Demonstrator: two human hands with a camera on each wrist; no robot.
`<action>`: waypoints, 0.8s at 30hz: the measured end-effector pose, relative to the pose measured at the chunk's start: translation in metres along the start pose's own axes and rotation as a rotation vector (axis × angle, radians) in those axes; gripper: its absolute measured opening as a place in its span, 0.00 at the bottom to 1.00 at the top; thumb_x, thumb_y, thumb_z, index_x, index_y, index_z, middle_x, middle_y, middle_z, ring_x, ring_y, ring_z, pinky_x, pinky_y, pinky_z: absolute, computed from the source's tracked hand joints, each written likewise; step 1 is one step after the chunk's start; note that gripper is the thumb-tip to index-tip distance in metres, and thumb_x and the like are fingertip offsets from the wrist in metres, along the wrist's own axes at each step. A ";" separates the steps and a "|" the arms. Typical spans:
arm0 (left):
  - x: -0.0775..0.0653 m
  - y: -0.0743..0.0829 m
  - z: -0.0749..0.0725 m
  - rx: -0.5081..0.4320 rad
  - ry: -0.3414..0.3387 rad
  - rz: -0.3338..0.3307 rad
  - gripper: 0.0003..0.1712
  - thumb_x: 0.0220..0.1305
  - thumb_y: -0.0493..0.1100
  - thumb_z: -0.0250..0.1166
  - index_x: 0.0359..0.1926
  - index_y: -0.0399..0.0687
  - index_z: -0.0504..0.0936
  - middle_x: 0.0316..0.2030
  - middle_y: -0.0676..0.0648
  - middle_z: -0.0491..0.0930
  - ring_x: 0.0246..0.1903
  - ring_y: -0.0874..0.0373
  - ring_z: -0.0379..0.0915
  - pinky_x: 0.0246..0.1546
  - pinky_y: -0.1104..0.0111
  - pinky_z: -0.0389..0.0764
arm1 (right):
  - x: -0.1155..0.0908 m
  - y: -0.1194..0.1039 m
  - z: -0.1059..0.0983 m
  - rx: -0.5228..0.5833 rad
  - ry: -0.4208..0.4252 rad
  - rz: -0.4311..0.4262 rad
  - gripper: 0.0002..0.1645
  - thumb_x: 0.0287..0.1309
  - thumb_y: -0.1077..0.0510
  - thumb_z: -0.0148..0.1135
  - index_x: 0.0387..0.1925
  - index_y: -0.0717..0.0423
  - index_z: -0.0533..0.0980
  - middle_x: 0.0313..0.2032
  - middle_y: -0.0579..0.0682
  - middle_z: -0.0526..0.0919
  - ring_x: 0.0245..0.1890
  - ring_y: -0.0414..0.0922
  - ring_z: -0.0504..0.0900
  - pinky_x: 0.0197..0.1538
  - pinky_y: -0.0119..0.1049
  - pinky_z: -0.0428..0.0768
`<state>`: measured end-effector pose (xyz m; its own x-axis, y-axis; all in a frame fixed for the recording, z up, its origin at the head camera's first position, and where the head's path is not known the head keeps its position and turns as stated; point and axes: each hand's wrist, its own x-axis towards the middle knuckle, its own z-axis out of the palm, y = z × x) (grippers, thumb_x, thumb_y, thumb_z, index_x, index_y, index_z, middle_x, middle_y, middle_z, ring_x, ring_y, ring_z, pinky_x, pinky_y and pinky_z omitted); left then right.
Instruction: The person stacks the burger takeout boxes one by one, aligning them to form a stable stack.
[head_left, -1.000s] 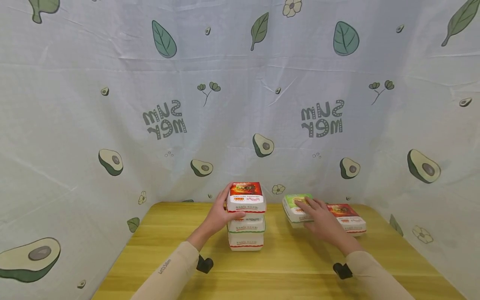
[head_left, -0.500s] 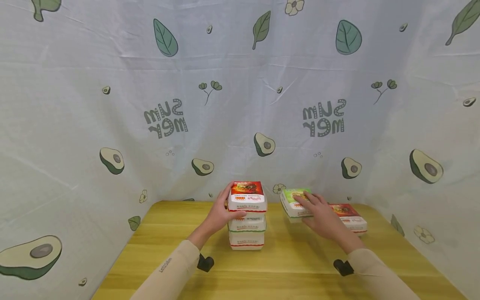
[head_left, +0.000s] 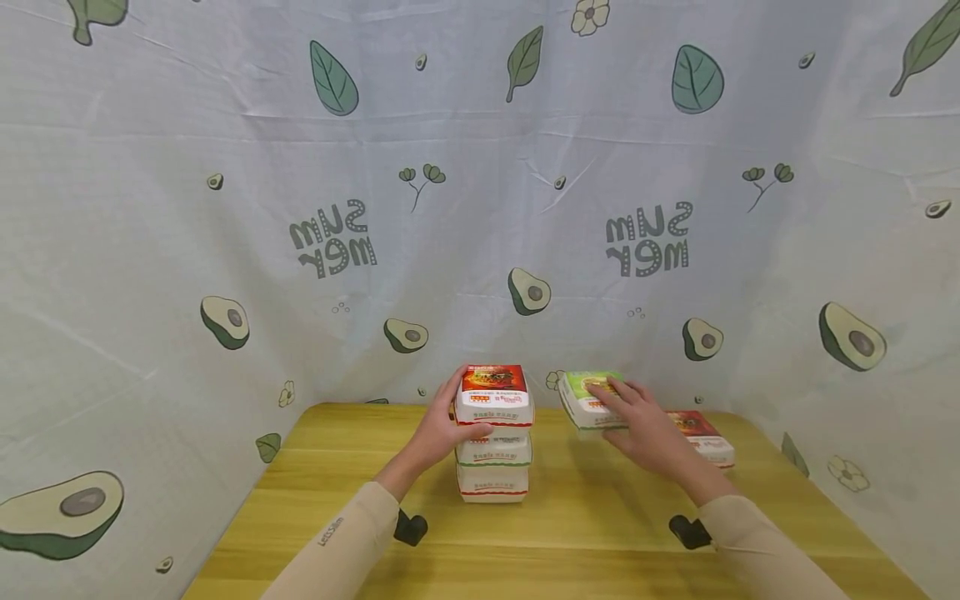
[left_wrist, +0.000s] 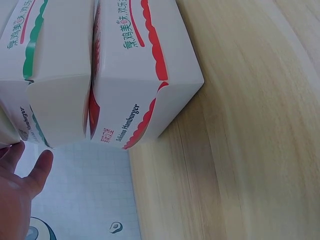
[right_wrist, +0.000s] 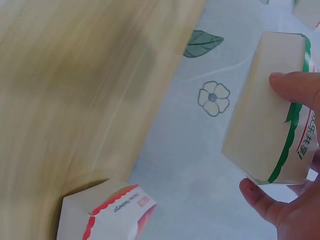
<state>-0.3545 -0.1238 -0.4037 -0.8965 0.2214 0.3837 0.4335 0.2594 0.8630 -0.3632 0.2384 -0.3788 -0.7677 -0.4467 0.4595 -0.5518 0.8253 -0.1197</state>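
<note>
Green box (head_left: 576,410): I see it gripped in the right hand (head_left: 647,429), its green top under the fingers, lifted clear of the surface (head_left: 540,562).
Right fingers: pinching that box with the thumb.
Left hand (head_left: 438,427): fingers curled along the left side of the top red box (head_left: 495,398), thumb at its lower front.
Middle box (head_left: 498,451), bottom box (head_left: 492,483): stacked beneath it.
Lone red box (head_left: 707,442): partly behind the right hand.

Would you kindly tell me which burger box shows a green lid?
The box in the right hand: its lid shows green print, while the top stacked box and the far-right box show red; the two lower boxes have mostly covered lids.
</note>
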 end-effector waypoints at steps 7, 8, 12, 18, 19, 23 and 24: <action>0.000 0.000 0.000 0.010 0.006 -0.009 0.59 0.55 0.55 0.77 0.78 0.77 0.47 0.71 0.47 0.58 0.63 0.49 0.65 0.64 0.47 0.71 | 0.005 -0.005 -0.005 0.018 -0.011 0.026 0.48 0.54 0.58 0.75 0.74 0.38 0.64 0.74 0.61 0.62 0.71 0.66 0.58 0.59 0.74 0.68; 0.000 0.000 0.000 0.009 0.005 -0.012 0.60 0.55 0.55 0.77 0.78 0.77 0.47 0.71 0.47 0.58 0.64 0.49 0.64 0.64 0.47 0.70 | 0.005 -0.005 -0.005 0.014 -0.004 0.022 0.48 0.53 0.58 0.75 0.74 0.38 0.64 0.74 0.61 0.62 0.71 0.67 0.59 0.59 0.74 0.68; 0.000 0.000 0.000 0.006 0.006 -0.010 0.60 0.56 0.54 0.77 0.79 0.73 0.47 0.72 0.46 0.56 0.65 0.48 0.64 0.64 0.45 0.70 | 0.008 -0.008 -0.009 0.013 0.023 -0.001 0.48 0.52 0.59 0.76 0.73 0.40 0.66 0.73 0.61 0.64 0.69 0.67 0.61 0.57 0.73 0.70; 0.001 0.001 0.000 0.010 0.010 -0.010 0.60 0.56 0.53 0.76 0.80 0.69 0.47 0.72 0.45 0.57 0.64 0.47 0.64 0.63 0.44 0.71 | 0.011 -0.013 -0.016 0.027 0.025 -0.007 0.48 0.52 0.59 0.75 0.74 0.40 0.65 0.73 0.61 0.64 0.69 0.67 0.61 0.58 0.72 0.70; 0.001 0.000 0.000 0.012 0.009 -0.011 0.60 0.56 0.53 0.76 0.80 0.68 0.47 0.72 0.45 0.57 0.64 0.47 0.64 0.63 0.44 0.71 | 0.011 -0.014 -0.017 0.028 0.020 -0.004 0.48 0.53 0.59 0.75 0.74 0.40 0.65 0.73 0.61 0.64 0.69 0.67 0.60 0.58 0.72 0.70; 0.001 -0.001 0.000 0.018 0.006 -0.012 0.60 0.56 0.54 0.76 0.80 0.69 0.47 0.72 0.46 0.57 0.64 0.47 0.64 0.63 0.45 0.71 | 0.012 -0.016 -0.020 0.034 0.011 0.003 0.48 0.53 0.58 0.75 0.74 0.41 0.65 0.73 0.61 0.64 0.70 0.67 0.59 0.58 0.72 0.70; 0.001 -0.001 0.000 0.020 0.007 -0.017 0.60 0.55 0.54 0.77 0.80 0.71 0.47 0.72 0.46 0.57 0.64 0.48 0.64 0.63 0.45 0.71 | 0.012 -0.017 -0.020 0.037 0.011 0.000 0.48 0.53 0.58 0.75 0.74 0.41 0.65 0.73 0.61 0.64 0.70 0.67 0.59 0.59 0.72 0.70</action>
<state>-0.3558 -0.1237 -0.4042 -0.9043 0.2104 0.3714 0.4199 0.2818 0.8627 -0.3568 0.2258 -0.3532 -0.7643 -0.4425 0.4692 -0.5634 0.8122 -0.1517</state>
